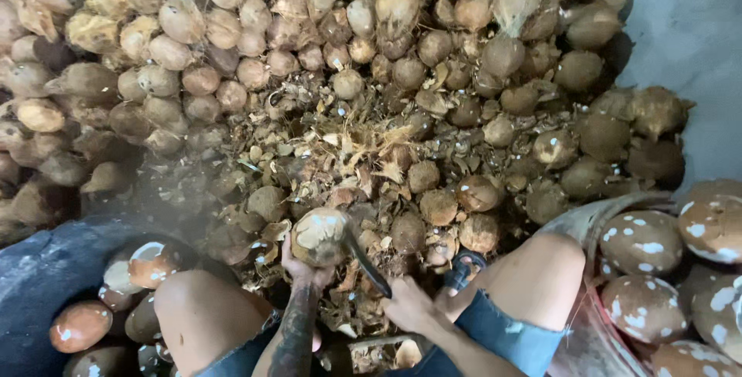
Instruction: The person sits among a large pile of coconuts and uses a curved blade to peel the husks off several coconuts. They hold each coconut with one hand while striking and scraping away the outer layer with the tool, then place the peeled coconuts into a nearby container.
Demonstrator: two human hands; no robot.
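While you sit low w/ knees apart, your left hand (pixel 303 267) cups a round brown partly shaved coconut (pixel 319 236) from below, fingers wrapped on its underside, holding it just above the floor litter between your legs. Your right hand (pixel 410 309) is closed round the handle of a dark curved-blade knife (pixel 365 263); blade tip lies against the nut's right side.

Handling, as I judge it: nut is hard, stiff, fairly heavy for one hand, and round, so it'll roll in the palm. Pale shaved patches look smoother and prob. slicker than the fibrous brown skin, so grip the rough part, low and behind, thumb well off the blade path. Shell won't give; a slip sends the edge toward your wrist.

Around you: big heap of husky unpeeled coconuts (pixel 255 45) fills the top of view, loose shell chips and fibre (pixel 348 145) lie in front of the nut. Dark round tub (pixel 46 269) at lower left holds smooth peeled nuts; pale basket (pixel 587 219) at lower right holds spotted brown ones (pixel 641 242). Your sandalled foot (pixel 464 269) sits just right of the knife.
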